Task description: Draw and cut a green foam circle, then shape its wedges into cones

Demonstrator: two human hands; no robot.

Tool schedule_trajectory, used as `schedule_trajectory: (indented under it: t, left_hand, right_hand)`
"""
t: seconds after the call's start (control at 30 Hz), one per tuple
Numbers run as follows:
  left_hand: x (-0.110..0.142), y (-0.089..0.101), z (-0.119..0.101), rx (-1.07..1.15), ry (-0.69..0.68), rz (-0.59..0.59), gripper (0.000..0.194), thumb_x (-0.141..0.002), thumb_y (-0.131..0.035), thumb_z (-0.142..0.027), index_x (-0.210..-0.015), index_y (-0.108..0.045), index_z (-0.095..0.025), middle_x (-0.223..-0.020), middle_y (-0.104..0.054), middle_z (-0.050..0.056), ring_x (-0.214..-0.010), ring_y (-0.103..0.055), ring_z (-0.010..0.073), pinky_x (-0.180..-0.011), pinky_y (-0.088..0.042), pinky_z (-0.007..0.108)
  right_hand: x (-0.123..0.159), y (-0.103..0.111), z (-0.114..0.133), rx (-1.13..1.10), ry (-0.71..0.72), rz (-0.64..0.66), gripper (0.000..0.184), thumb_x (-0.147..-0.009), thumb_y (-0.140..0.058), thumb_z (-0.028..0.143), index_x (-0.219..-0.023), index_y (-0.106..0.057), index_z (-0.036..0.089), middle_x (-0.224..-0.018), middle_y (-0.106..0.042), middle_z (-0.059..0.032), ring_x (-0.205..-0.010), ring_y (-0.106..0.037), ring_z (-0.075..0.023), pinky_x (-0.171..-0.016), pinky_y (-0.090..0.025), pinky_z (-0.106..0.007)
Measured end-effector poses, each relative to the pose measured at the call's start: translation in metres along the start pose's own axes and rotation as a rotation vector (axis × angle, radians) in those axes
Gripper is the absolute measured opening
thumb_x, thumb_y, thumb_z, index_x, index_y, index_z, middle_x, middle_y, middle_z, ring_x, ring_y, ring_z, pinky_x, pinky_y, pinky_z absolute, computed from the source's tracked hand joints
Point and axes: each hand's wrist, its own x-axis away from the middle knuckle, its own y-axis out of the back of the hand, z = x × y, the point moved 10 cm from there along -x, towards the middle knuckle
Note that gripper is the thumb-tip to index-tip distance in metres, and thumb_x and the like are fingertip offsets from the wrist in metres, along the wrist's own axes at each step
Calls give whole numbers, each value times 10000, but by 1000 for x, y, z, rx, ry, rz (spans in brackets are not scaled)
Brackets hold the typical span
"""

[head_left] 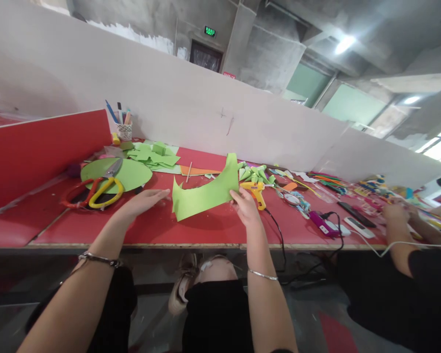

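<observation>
A curved strip of light green paper (pixel 202 198) stands above the red tabletop, its ends bent. My right hand (pixel 245 205) pinches its right end between thumb and fingers. Just off the left end, my left hand (pixel 147 201) is held with its fingers stretched out and nothing in them. To the left, scissors (pixel 108 184) with one red and one yellow handle lie on a green paper oval (pixel 135 172). A yellow hot glue gun (pixel 256 192) rests right behind my right hand.
Green paper pieces (pixel 152 156) are heaped at the back, beside a pen cup (pixel 124 130). Green paper cones (pixel 253 173) lie behind the glue gun. Right of them are a purple power strip (pixel 323 224) with cords and a co-worker's hands (pixel 397 215). A red divider (pixel 47 159) stands left.
</observation>
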Motion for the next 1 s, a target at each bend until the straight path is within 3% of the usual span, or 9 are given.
schedule_trajectory:
  t: [0.17,0.33,0.47,0.6,0.7,0.83,0.9,1.0]
  left_hand:
    - [10,-15,-14,247,11,77,475,-637,-566,-569,-868,-640,-160,-896,-674,67,-819,-604,195,-744,-466,296]
    - [6,-13,-22,291,-77,68,466,-627,-604,-514,-925,-614,-156,-909,-664,62,-865,-595,209,-758,-468,305]
    - [-3,-7,-14,74,-143,-6,577,-606,-583,-547,-991,-573,-116,-907,-652,83,-878,-594,239,-771,-460,337]
    - [-8,-7,3,-12,-73,-61,778,-592,-562,-547,-1209,-403,-100,-927,-643,96,-884,-606,226,-759,-466,322]
    - [-7,-15,-1,-84,-86,-15,701,-605,-564,-478,-1195,-414,-130,-939,-642,87,-883,-606,216,-765,-466,319]
    - [-4,-18,-10,-168,-141,7,563,-632,-548,-400,-1135,-460,-164,-962,-638,77,-849,-608,208,-756,-471,332]
    - [-3,-19,-12,-225,-168,5,585,-639,-544,-389,-1167,-437,-161,-986,-628,85,-840,-606,203,-755,-470,330]
    - [-2,-22,-13,-296,-228,10,612,-658,-523,-373,-1209,-405,-136,-996,-622,98,-807,-608,194,-752,-467,323]
  right_hand:
    - [10,-9,-8,-171,-56,32,292,-568,-669,285,-825,-582,177,-794,-579,11,-569,-472,-44,-473,-377,-141]
    - [11,-8,-11,-100,-30,6,267,-613,-626,340,-806,-573,164,-703,-554,22,-504,-463,-46,-474,-395,-170]
    - [12,2,-14,149,13,-46,273,-670,-547,351,-856,-547,152,-660,-534,28,-428,-470,-53,-439,-398,-190]
    - [15,14,-15,410,43,-106,381,-702,-477,310,-1056,-459,169,-735,-583,4,-417,-515,-79,-444,-421,-213]
    - [18,11,-12,616,71,-55,423,-725,-446,290,-1137,-428,195,-832,-623,-20,-454,-549,-97,-514,-451,-245]
    - [24,5,1,963,170,-36,242,-732,-459,272,-909,-600,188,-899,-655,-42,-630,-589,-147,-660,-437,-275]
    - [25,9,4,1046,175,-53,213,-739,-453,278,-810,-630,184,-843,-667,-45,-705,-590,-176,-666,-421,-276]
    - [23,15,5,1074,181,-52,227,-739,-442,277,-781,-646,185,-781,-669,-44,-669,-580,-179,-614,-407,-273]
